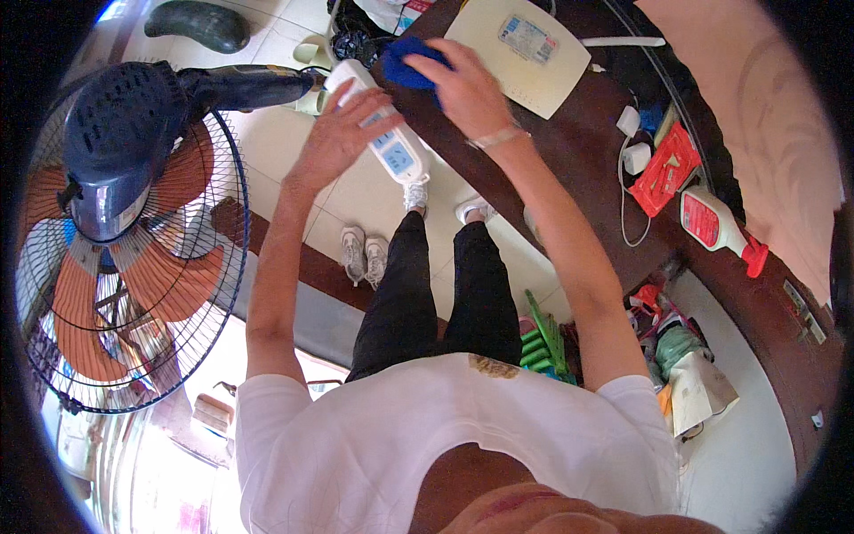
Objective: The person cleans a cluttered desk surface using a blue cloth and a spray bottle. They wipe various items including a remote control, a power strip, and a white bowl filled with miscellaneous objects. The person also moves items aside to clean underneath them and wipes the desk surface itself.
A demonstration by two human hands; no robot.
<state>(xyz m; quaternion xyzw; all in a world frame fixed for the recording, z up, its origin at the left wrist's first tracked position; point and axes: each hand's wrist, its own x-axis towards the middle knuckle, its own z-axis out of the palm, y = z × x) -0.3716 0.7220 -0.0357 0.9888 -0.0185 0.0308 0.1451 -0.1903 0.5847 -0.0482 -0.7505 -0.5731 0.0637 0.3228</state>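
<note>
A white power strip (404,155) with blue socket faces is in my left hand (343,130), held at a slant above the tiled floor beside the dark table edge. The fingers lie across its upper sockets. My right hand (464,83), slightly blurred, grips a dark blue cloth (412,63) just right of the strip's upper end. Under that hand is the dark brown tabletop (507,143). A cream-coloured flat box (517,53), perhaps a router, lies on the table to the right of the cloth and bears a printed label.
A standing fan (120,153) with orange blades is close on my left. On the table lie white plug adapters (636,157) with a cable, a red packet (666,170) and a spray bottle (707,220). Shoes (363,253) and a dark green gourd (197,27) rest on the floor.
</note>
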